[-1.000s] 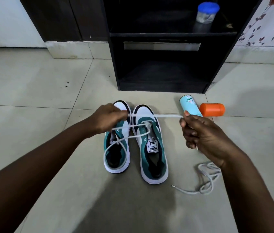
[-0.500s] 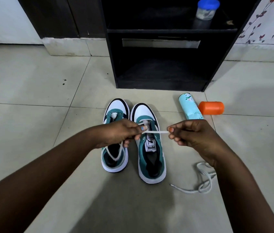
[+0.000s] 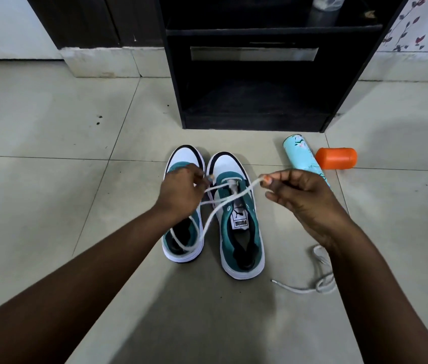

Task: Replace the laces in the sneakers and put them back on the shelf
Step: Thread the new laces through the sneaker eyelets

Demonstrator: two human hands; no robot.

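1. Since 0.5 s ago the hands have parted and lace slack now loops over the left sneaker [image 3: 183, 232].
2. Left hand [image 3: 181, 191] pinches 1 end of the lace [image 3: 209, 222], right hand [image 3: 297, 194] pinches the other, keeping both ends free to thread.
3. Right sneaker [image 3: 239, 227] on the floor, unlaced beyond the toe eyelets; shelf [image 3: 255, 101] just behind.
4. Spare lace [image 3: 318, 282] waits by the right wrist.
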